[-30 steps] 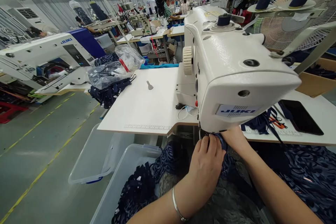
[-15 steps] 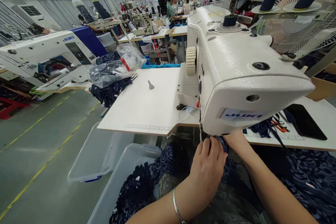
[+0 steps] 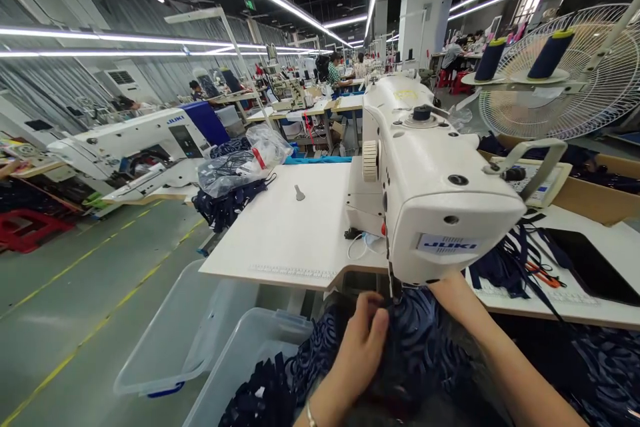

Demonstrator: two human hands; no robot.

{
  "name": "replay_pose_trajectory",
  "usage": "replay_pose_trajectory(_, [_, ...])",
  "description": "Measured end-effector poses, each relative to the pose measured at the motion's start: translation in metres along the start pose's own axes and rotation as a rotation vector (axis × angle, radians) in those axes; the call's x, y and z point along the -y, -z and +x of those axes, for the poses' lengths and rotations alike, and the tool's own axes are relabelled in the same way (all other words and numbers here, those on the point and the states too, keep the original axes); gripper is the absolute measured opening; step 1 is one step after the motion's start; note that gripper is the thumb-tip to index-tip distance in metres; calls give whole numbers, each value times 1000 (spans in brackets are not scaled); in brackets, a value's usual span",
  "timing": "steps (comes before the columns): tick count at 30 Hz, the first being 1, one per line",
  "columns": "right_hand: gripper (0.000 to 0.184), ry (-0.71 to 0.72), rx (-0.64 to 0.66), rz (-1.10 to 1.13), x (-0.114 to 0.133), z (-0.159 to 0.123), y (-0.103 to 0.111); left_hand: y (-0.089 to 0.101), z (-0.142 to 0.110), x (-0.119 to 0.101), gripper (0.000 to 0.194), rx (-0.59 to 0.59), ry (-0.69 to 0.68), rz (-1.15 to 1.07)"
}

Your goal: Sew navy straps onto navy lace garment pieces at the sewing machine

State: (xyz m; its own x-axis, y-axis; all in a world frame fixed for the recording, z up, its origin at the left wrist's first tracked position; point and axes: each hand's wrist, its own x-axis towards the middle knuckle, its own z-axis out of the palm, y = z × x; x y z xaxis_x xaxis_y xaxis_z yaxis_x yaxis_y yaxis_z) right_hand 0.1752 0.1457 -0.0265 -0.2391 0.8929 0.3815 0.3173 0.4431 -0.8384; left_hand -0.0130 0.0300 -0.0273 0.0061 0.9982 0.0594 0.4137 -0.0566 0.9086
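Observation:
The white sewing machine (image 3: 425, 167) stands in front of me, its head over a navy swirl-patterned fabric (image 3: 425, 333). Just left of the needle area, my left hand (image 3: 363, 340) has its fingers curled and closed at the fabric's edge. My right hand (image 3: 447, 290) reaches in behind the machine head from the right. Its fingers are hidden there, so its grip does not show. The fabric spreads down from the needle area between my two forearms.
On the white table (image 3: 280, 233) lies a small grey metal piece (image 3: 299, 193). Orange-handled snips (image 3: 546, 275), dark straps and a black phone (image 3: 595, 263) lie at right. Below left are clear plastic bins (image 3: 165, 340). A plastic bag (image 3: 230, 170) sits at the table's far left corner.
The view has tipped up and back. My left hand has moved left and down from beneath the machine head, and more of the patterned fabric shows there. My right hand stays behind the head.

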Motion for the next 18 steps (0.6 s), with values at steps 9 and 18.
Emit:
replay_pose_trajectory(9, [30, -223, -120, 125, 0, -9, -1, 83, -16, 65, 50, 69, 253, -204])
replay_pose_trajectory(18, [37, -462, -359, 884, 19, -28, 29, 85, -17, 68, 47, -433, 332, -610])
